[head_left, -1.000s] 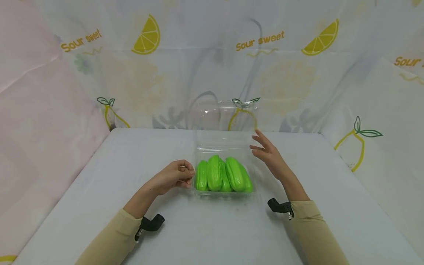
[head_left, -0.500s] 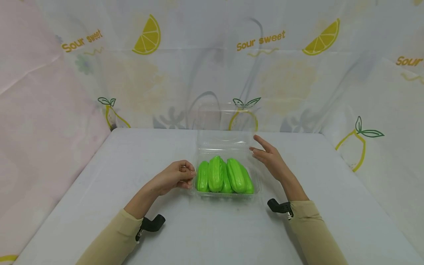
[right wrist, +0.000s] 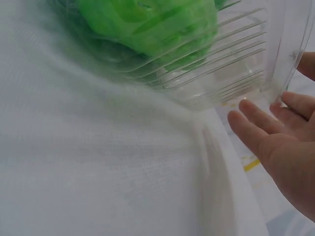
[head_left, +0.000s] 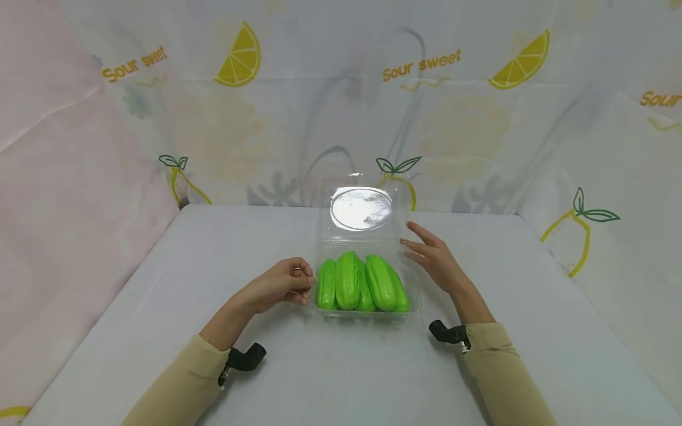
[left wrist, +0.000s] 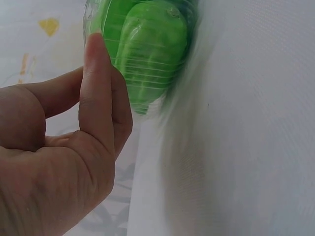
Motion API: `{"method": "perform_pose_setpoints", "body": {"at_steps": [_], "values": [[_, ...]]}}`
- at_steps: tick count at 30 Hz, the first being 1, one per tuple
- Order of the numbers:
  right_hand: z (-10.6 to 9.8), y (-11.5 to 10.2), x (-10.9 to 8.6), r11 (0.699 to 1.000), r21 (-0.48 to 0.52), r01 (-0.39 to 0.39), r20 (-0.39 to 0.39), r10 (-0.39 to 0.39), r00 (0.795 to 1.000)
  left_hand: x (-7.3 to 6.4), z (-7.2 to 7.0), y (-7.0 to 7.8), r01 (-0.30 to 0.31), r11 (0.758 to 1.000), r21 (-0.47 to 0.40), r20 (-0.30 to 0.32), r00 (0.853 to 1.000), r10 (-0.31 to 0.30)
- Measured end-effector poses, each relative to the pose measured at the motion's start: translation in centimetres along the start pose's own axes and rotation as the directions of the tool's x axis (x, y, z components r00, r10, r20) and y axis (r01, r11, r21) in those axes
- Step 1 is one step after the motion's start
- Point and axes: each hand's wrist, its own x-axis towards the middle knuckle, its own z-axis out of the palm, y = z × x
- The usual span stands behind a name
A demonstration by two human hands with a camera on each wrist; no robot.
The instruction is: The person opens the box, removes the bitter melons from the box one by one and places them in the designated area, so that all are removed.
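Note:
A clear plastic clamshell container (head_left: 363, 315) stands on the white table with its lid (head_left: 362, 208) raised at the back. In its base lie several bright green, elongated, ridged pieces (head_left: 347, 281), side by side, that look like cucumbers or small gourds. My left hand (head_left: 282, 286) pinches the container's left rim between curled fingers and thumb; the left wrist view shows the fingertip on that rim. Over on the right side, near the hinge and lower lid edge, my right hand (head_left: 434, 257) has its fingers extended. In the right wrist view its fingertips (right wrist: 236, 118) come close to or touch the clear plastic.
The white-covered table (head_left: 341, 373) extends around the container. Behind it hangs a fabric backdrop (head_left: 319, 106) printed with lemons and lettering. Black wrist mounts (head_left: 247, 358) sit at both tan sleeves (head_left: 178, 378).
The lid's tilt has changed: its top edge is lower in the head view, and a bright oval glare appears on it. The right fingertips have dropped slightly. The left hand stays put.

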Motion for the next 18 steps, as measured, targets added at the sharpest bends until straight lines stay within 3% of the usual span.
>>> {"method": "perform_pose_setpoints", "body": {"at_steps": [7, 18], "values": [[-0.1, 0.8, 0.1, 0.999, 0.038, -0.027, 0.011, 0.027, 1.0, -0.1, -0.1, 0.0, 0.0, 1.0, -0.001, 0.021, 1.0, 0.0], [-0.1, 1.3, 0.0, 0.998, 0.007, -0.056, 0.006, 0.056, 0.998, 0.0, -0.1, 0.2, 0.008, 1.0, 0.002, 0.023, 1.0, -0.008]]}}
